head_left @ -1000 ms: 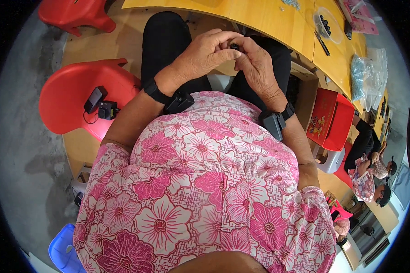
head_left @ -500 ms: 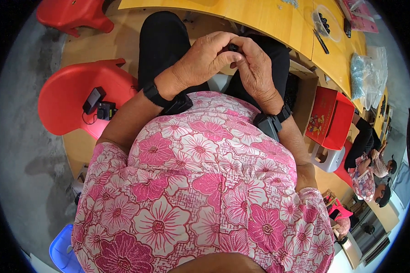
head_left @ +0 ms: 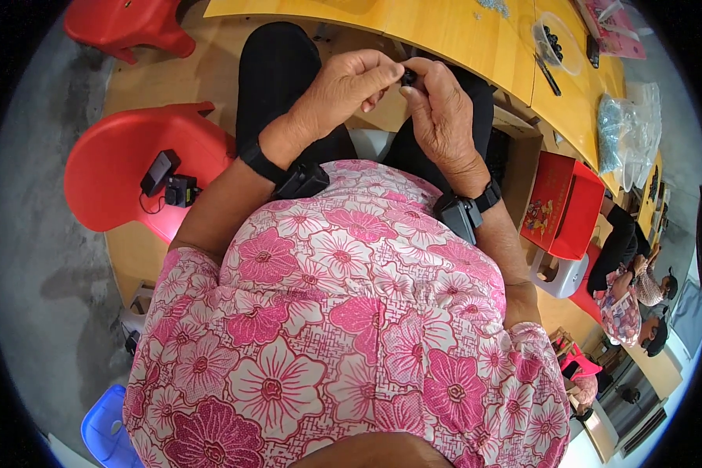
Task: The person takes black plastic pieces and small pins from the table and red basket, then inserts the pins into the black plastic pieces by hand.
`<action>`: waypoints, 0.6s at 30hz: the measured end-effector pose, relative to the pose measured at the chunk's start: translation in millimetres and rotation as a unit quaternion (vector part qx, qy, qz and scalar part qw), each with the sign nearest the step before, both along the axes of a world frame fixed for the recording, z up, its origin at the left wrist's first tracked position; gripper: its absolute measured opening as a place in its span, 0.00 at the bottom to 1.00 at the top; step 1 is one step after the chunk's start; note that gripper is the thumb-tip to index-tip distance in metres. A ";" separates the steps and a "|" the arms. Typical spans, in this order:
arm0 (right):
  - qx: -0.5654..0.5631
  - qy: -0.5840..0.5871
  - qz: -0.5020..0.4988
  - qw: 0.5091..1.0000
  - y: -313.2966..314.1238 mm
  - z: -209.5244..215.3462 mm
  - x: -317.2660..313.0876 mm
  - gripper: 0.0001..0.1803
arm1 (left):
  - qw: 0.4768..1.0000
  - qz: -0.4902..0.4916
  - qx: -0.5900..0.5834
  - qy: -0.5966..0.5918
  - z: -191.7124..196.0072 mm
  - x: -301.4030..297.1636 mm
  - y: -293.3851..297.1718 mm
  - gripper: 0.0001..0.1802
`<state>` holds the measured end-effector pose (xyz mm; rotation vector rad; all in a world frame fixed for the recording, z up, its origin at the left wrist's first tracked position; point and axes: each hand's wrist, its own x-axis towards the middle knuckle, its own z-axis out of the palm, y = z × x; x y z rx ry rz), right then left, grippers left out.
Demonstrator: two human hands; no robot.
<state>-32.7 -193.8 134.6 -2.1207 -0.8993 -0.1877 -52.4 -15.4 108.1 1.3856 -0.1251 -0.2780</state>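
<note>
My two hands are raised above my lap, near the table's front edge. A small, dark, rounded black piece [head_left: 408, 77] shows between them, too small to name more exactly. My right hand [head_left: 444, 113] pinches it between thumb and forefinger. From the other side comes my left hand [head_left: 339, 92], its thumb and forefinger pressed together in a pinch right beside the piece. Whatever the left fingertips grip is hidden.
On the yellow table [head_left: 444, 35] stand a clear bowl [head_left: 573, 51] of black pieces, a black pen-like tool [head_left: 547, 76] and plastic bags [head_left: 628, 132]. A red box [head_left: 561, 204] is at my right, a red chair [head_left: 125, 156] at my left. Other people [head_left: 632, 292] sit far right.
The left hand has turned and its fingers have drawn together into a pinch. My right hand has shifted slightly right, and more of the black piece shows.
</note>
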 end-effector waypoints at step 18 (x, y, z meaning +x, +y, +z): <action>-0.012 0.006 -0.024 1.000 5.9 -11.6 -3.1 0.16 | 0.978 -0.017 -0.160 0.132 -11.2 -2.8 -0.6 0.13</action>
